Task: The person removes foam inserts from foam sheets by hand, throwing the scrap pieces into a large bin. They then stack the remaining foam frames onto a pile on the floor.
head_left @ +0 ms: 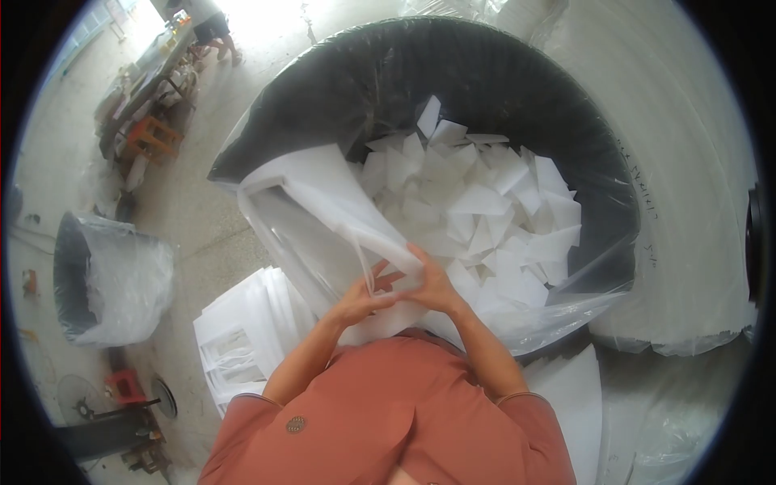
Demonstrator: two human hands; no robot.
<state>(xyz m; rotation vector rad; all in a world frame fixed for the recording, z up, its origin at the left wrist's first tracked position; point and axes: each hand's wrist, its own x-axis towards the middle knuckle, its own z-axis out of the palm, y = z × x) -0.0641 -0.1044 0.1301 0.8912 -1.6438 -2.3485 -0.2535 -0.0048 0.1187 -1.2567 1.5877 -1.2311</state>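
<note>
Both hands are at the near end of a long white foam sheet [323, 190], which stretches away over the left rim of a large lined bin [323, 97]. My left hand [364, 301] grips its near edge, with some fingers showing behind an opening in the sheet. My right hand [432, 283] is closed on the same end, its thumb side along the edge. The two hands nearly touch. Inside the bin lies a heap of white foam offcuts [477, 202], to the right of the sheet. Part of my left fingers is hidden by the foam.
A stack of white foam sheets with cut-outs [250, 331] lies at my left. Farther left stands a smaller bag-lined bin [121, 279]. Big plastic-wrapped rolls [671, 178] stand at the right. At the back left are an orange stool [153, 139], a workbench and another person [206, 20].
</note>
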